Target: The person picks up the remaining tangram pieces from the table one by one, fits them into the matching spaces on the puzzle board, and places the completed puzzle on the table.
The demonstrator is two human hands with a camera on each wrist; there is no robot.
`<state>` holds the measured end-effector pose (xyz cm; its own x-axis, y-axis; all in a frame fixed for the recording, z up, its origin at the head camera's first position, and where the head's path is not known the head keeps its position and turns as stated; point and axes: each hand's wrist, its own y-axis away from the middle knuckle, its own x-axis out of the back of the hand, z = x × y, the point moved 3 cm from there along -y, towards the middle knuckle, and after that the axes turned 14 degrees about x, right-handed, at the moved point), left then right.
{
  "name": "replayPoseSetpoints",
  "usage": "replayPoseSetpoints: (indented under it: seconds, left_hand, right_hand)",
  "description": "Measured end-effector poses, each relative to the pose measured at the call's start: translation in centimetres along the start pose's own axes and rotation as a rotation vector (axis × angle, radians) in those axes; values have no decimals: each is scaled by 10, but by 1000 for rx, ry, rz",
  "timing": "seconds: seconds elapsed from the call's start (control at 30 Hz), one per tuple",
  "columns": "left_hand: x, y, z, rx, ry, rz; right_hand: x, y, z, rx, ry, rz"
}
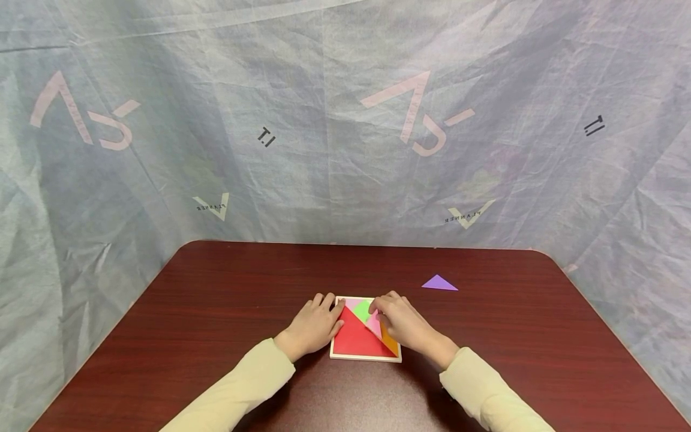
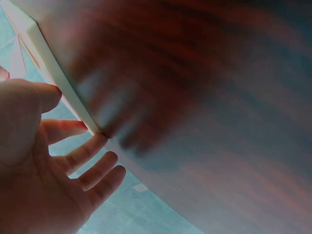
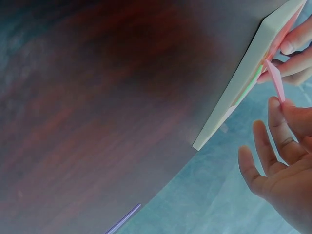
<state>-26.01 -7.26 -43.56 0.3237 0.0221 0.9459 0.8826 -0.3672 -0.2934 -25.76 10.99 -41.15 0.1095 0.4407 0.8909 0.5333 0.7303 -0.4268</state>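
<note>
Left hand (image 1: 313,327) open, fingers straight, resting against left edge of the tray (image 1: 366,357) mid-table (image 1: 216,312). Right hand (image 1: 402,327) over tray's right side, fingertips pinching the pink piece (image 1: 373,324), one edge lifted, beside green piece (image 1: 361,310) and red triangle (image 1: 356,339). Purple triangle (image 1: 439,283) well apart, beyond right hand.

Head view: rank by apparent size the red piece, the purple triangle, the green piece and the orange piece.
1. red piece, clearly largest.
2. purple triangle.
3. green piece and orange piece: both partly hidden under the right hand, so unranked.
</note>
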Motion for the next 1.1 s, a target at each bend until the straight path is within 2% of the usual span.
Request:
replayPoseSetpoints:
  seconds: [0.27,0.73,1.1]
  left_hand:
    - [0,0,0,-3,-1,4]
    - [-2,0,0,1,5,-17]
    - [-2,-1,0,10,5,-26]
  right_hand:
    - [1,0,0,10,-8,9]
    - [-2,1,0,-29,11,-36]
    - [-3,3,1,-54,7,-127]
